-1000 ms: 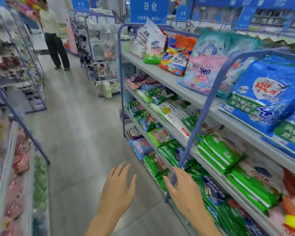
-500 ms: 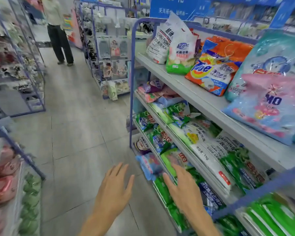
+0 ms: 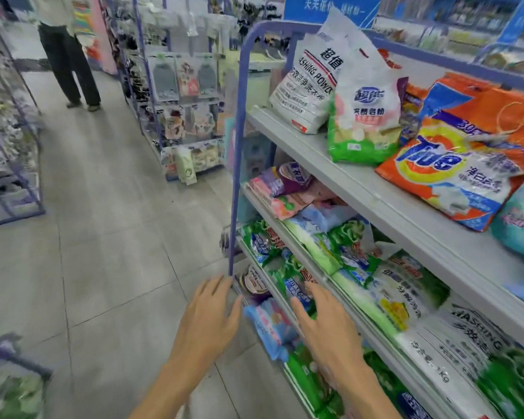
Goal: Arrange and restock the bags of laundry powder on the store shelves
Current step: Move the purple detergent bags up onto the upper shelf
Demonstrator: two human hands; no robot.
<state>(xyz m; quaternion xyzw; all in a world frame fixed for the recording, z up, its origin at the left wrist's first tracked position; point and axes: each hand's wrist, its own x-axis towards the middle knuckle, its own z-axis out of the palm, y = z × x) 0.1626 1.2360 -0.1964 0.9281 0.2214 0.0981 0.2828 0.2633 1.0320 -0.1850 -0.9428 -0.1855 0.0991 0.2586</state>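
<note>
A grey shelf unit (image 3: 360, 192) with a purple frame stands on my right, packed with laundry powder bags. On the top shelf stand a white bag (image 3: 309, 86), a white-and-green bag (image 3: 363, 116) and an orange Tide bag (image 3: 460, 158). Pink and purple bags (image 3: 285, 189) lie on the shelf below, green ones (image 3: 345, 255) lower still. A light blue bag (image 3: 270, 325) sticks out from a low shelf. My left hand (image 3: 208, 323) is open just left of it; my right hand (image 3: 324, 325) is open just right of it, over green bags. Neither hand holds anything.
A person in dark trousers (image 3: 68, 65) stands far up the aisle. A rack of hanging goods (image 3: 182, 110) stands beyond the shelf end. Shelves with goods (image 3: 9, 140) line the left side. Grey tiled floor (image 3: 109, 237) runs between them.
The view has moved forward along the aisle toward the shelf's end. Both hands have stayed open and now flank the light blue bag on the low shelf.
</note>
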